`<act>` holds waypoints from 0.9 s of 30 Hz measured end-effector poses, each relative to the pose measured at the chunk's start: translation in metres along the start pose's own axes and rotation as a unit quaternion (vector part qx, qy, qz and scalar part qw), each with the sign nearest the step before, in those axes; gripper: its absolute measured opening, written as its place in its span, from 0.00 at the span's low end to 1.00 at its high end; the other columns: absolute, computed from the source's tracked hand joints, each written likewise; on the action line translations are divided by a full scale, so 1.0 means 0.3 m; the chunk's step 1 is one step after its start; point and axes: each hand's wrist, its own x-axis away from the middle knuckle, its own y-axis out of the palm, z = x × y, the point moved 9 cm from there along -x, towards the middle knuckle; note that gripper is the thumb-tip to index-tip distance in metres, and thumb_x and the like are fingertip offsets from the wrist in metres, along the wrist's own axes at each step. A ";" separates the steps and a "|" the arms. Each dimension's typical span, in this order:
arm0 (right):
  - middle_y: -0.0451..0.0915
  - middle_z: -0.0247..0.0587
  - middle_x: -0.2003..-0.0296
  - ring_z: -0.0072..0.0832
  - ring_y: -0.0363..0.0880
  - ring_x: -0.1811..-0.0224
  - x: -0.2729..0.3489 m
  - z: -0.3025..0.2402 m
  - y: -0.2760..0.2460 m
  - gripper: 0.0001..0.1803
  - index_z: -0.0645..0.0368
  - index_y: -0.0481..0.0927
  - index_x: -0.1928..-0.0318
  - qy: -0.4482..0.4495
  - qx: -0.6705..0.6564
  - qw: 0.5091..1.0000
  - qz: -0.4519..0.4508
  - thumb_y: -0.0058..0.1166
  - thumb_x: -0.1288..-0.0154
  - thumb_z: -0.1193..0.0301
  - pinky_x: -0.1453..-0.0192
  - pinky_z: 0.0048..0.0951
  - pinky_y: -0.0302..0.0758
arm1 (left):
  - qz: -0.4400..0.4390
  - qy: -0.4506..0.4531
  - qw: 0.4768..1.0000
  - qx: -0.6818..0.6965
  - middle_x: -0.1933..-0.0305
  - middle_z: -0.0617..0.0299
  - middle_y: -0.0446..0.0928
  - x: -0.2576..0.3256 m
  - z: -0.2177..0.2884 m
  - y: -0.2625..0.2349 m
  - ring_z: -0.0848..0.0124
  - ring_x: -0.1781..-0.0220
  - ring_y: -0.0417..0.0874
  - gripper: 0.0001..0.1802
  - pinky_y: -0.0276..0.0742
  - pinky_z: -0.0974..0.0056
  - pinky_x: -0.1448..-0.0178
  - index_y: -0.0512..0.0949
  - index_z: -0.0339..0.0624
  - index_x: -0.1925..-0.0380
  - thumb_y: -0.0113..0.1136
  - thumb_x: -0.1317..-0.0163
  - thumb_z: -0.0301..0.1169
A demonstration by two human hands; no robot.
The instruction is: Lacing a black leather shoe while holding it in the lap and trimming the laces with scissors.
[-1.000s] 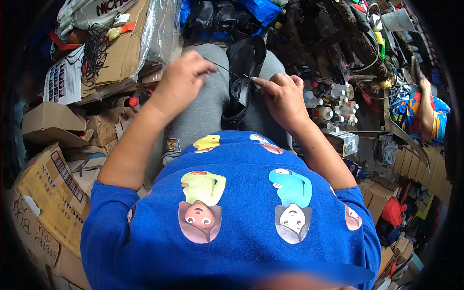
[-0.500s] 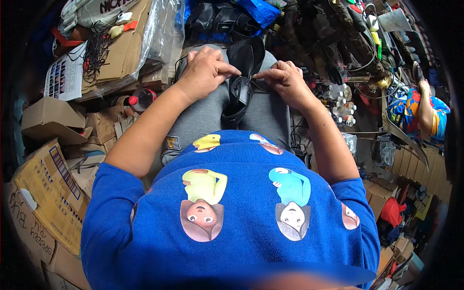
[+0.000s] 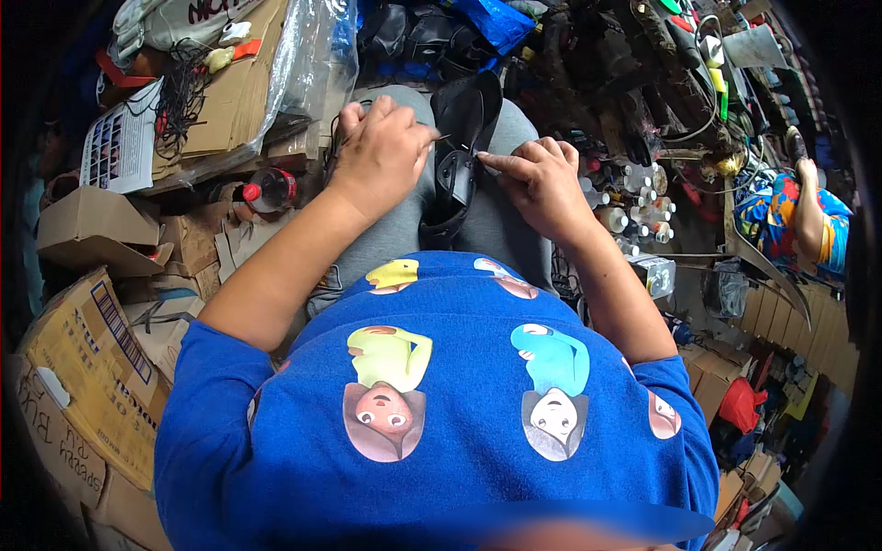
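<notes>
A black shoe (image 3: 457, 179) lies between my thighs on grey trousers, its small eyelets showing on the near part. To its left, my left hand (image 3: 381, 156) is closed in a pinch, and a thin dark strand runs from its fingertips towards the shoe. Whether that strand is thread or a needle I cannot tell. On the other side, my right hand (image 3: 542, 174) has its index fingertip at the shoe's right edge, thumb mostly hidden beneath and other fingers curled. Anything small in that grip is too hard to make out. A tiny pale spot shows beside the fingertip.
Several black shoes (image 3: 427, 37) lie on blue plastic ahead. Cardboard sheets under clear plastic (image 3: 308, 73) and an open carton (image 3: 101, 230) are at left, near a red-capped bottle (image 3: 271, 190). Small bottles (image 3: 648, 207) crowd the right. Another person in bright clothing (image 3: 799, 216) sits far right.
My left hand has drawn back to the left from the shoe, with the thin strand now showing. My right hand has shifted slightly nearer to me, its index finger still at the shoe.
</notes>
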 end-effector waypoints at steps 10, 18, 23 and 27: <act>0.73 0.27 0.70 0.30 0.67 0.57 -0.057 0.121 0.061 0.22 0.31 0.84 0.57 0.021 -0.092 0.992 -0.082 0.53 0.48 0.76 0.47 0.36 0.57 | -0.041 0.020 0.989 0.143 0.72 0.71 0.70 -0.031 -0.055 0.072 0.69 0.56 0.69 0.15 0.54 0.60 0.48 0.85 0.64 0.65 0.61 0.50 0.27; 0.73 0.28 0.69 0.31 0.67 0.58 -0.063 0.131 0.072 0.22 0.32 0.84 0.57 0.033 -0.119 0.989 -0.087 0.53 0.48 0.77 0.48 0.34 0.58 | -0.053 0.022 0.990 0.126 0.70 0.71 0.71 -0.036 -0.059 0.088 0.69 0.55 0.70 0.13 0.55 0.58 0.48 0.85 0.66 0.66 0.62 0.50 0.30; 0.72 0.30 0.71 0.29 0.69 0.61 -0.068 0.136 0.080 0.26 0.41 0.85 0.57 0.027 -0.147 0.984 -0.102 0.49 0.54 0.82 0.47 0.29 0.64 | -0.053 0.023 0.989 0.136 0.73 0.72 0.70 -0.030 -0.059 0.105 0.69 0.56 0.70 0.12 0.54 0.59 0.47 0.85 0.65 0.65 0.63 0.48 0.31; 0.76 0.28 0.70 0.28 0.70 0.60 -0.086 0.154 0.102 0.22 0.33 0.85 0.57 0.050 -0.185 0.974 -0.118 0.54 0.49 0.77 0.48 0.29 0.66 | -0.064 0.042 0.988 0.132 0.73 0.71 0.71 -0.066 -0.056 0.113 0.70 0.55 0.71 0.10 0.55 0.59 0.46 0.85 0.63 0.67 0.62 0.48 0.31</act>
